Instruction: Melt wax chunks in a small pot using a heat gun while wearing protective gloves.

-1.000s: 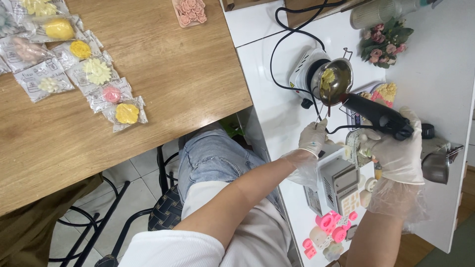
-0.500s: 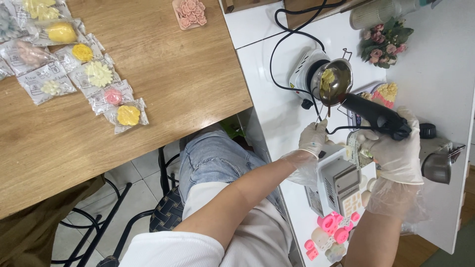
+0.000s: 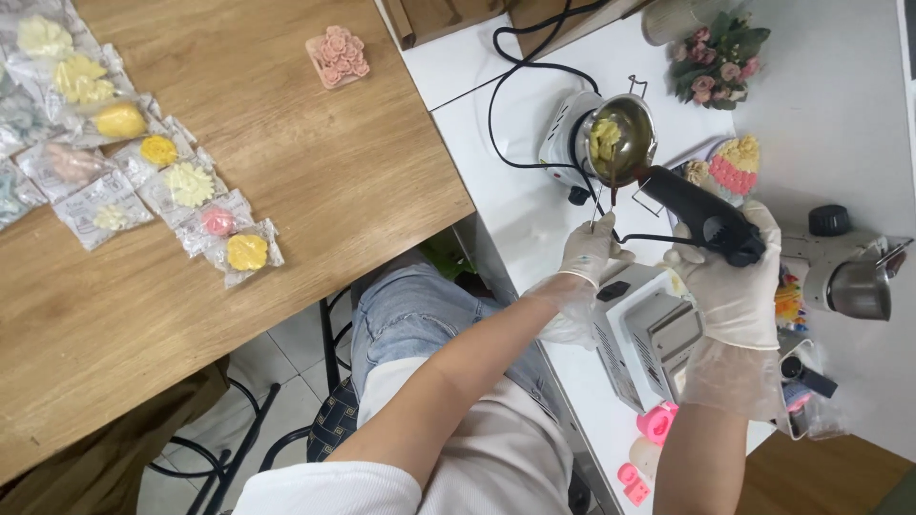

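My right hand (image 3: 730,286), in a clear glove, grips the black handle (image 3: 701,217) of a small metal pot (image 3: 625,138). The pot holds yellow chunks and some melted liquid, and it sits tilted at a white electric heater (image 3: 561,143). My left hand (image 3: 590,250), also gloved, pinches a thin stick (image 3: 598,212) just below the pot's lip. Both hands hover above a grey scale (image 3: 658,334) on the white table (image 3: 487,114).
A wooden table (image 3: 315,181) on the left carries several bagged flower-shaped pieces (image 3: 191,186) and a pink flower block (image 3: 337,57). On the white table are a black cable (image 3: 506,76), a flower bunch (image 3: 720,52), a second metal pot (image 3: 859,286) and pink moulds (image 3: 656,422).
The view has shifted slightly. Both hands and the pot stay in about the same place.
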